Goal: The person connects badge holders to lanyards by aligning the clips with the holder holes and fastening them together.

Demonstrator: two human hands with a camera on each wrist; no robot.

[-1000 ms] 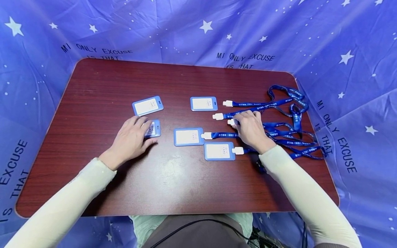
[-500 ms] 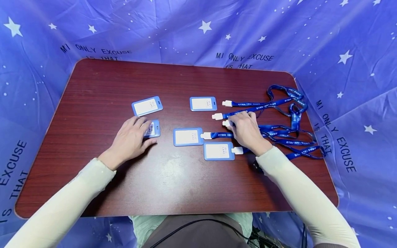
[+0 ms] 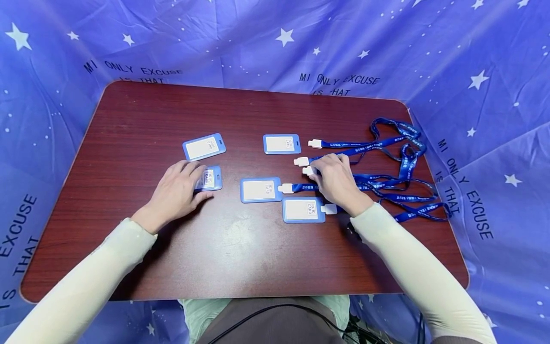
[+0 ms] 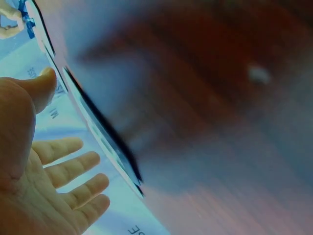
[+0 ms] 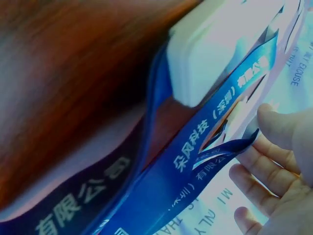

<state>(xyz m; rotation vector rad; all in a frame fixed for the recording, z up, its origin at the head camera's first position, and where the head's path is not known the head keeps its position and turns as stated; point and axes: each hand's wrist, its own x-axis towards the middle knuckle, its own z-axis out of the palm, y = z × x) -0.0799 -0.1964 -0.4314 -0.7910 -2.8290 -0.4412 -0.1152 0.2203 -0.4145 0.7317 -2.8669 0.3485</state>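
Note:
My right hand point(image 3: 337, 181) pinches a blue lanyard point(image 5: 237, 145) between thumb and fingers, just behind its white clip point(image 3: 307, 170). My left hand point(image 3: 174, 192) reaches over a blue-framed badge holder point(image 3: 213, 178), its fingers extended and covering the left part. Whether they touch it is unclear; the left wrist view shows nothing gripped. Two badge holders nearer the middle, one on the left point(image 3: 259, 190) and one to its right point(image 3: 302, 210), have lanyard clips at their right ends. A tilted badge holder point(image 3: 204, 147) and another badge holder point(image 3: 281, 144) lie farther back.
Two more lanyard clips, one at the back point(image 3: 315, 143) and one in front of it point(image 3: 301, 161), lie left of their straps. Several blue straps point(image 3: 412, 196) tangle at the right of the brown table point(image 3: 206, 267). A starry blue cloth point(image 3: 240, 43) surrounds the table.
My right hand has moved left, drawing the lanyard and its white clip along. My left hand has shifted slightly left, baring a little more of the badge holder.

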